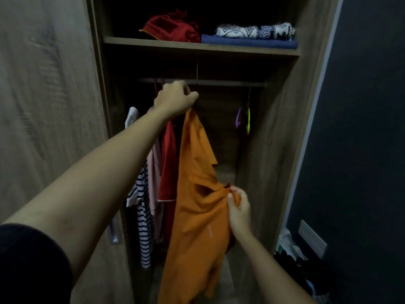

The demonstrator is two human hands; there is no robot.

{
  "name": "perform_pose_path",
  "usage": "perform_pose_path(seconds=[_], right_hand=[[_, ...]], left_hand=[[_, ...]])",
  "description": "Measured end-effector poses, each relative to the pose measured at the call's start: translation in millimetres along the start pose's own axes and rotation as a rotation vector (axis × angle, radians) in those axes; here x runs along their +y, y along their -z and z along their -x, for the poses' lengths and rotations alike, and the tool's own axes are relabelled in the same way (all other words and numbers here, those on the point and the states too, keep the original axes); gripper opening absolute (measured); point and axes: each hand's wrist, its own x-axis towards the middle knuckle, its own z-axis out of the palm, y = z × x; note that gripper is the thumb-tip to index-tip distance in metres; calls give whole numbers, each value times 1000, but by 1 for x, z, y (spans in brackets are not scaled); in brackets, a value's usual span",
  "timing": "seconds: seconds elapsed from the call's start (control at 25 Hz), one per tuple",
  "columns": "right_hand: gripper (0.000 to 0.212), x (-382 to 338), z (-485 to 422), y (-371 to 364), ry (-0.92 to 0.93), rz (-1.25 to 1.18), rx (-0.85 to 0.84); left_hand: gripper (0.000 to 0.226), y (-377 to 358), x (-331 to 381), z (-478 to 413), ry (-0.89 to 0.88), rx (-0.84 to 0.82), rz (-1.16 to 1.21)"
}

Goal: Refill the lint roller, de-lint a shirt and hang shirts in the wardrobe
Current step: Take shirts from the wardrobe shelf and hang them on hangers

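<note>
An orange shirt (197, 216) hangs inside the open wardrobe, just below the rail (219, 82). My left hand (175, 99) is raised under the rail and grips the top of the orange shirt; the hanger itself is hidden by the hand. Lower down, my right hand (238, 207) pinches a fold of the orange fabric at its right edge. To the left on the rail hang a red shirt (168, 163), a pink garment (153, 172) and a striped shirt (143, 216).
Two bare hangers, purple (238, 119) and green (248, 119), hang at the rail's right end. The shelf (197, 47) above holds red, blue and patterned folded clothes. The wardrobe door (48, 106) stands at left, a dark wall (361, 128) at right with clutter on the floor.
</note>
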Motion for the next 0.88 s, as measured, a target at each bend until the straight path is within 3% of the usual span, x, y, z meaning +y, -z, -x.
perform_pose_path(seconds=[0.08, 0.28, 0.4, 0.48, 0.76, 0.88], right_hand=[[16, -27, -15, -4, 89, -51, -10], [19, -79, -34, -18, 251, -44, -128], [19, -90, -40, -24, 284, -51, -151], [20, -96, -42, -23, 294, -49, -179], [22, -107, -48, 3, 271, -44, -138], [22, -89, -46, 26, 192, 31, -143]], left_hand=[[36, -9, -10, 14, 31, -13, 126], [22, -60, -43, 94, 8, -166, 349], [19, -95, -54, 147, 41, -145, 449], [32, -111, -50, 165, 38, -98, 526], [25, -135, -42, 181, -28, -77, 410], [19, -118, -35, 161, -55, 50, 471]])
